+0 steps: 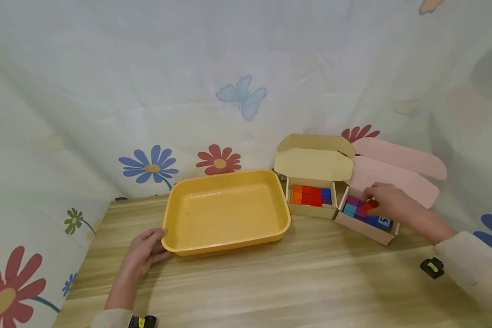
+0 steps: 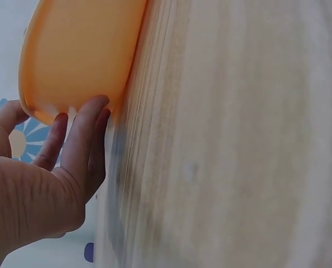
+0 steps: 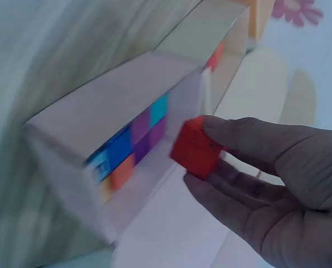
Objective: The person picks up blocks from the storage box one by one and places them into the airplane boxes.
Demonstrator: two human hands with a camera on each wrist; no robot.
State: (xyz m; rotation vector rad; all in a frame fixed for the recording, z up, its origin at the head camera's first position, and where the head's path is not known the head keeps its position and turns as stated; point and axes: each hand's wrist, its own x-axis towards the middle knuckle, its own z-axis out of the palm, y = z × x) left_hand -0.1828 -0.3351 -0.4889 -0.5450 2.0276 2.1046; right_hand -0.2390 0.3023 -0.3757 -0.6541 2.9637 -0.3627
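A red block (image 3: 196, 148) is pinched between the thumb and fingers of my right hand (image 1: 387, 200), just above the open pink box (image 1: 365, 226). Inside that box lie teal, purple, blue and orange blocks, and one blue block bears a number 5 (image 1: 384, 222). My left hand (image 1: 145, 249) holds the near left corner of a yellow tray (image 1: 225, 248). In the left wrist view its thumb is at the tray's rim and its fingertips (image 2: 99, 101) rest against the outer wall. The tray holds nothing.
Left of the pink box, a cream box (image 1: 311, 210) stands open with orange, red and blue blocks in it. Both raised lids lean near the flower-printed cloth (image 1: 246, 45) behind. All stand on a wood-grain table (image 1: 270, 282).
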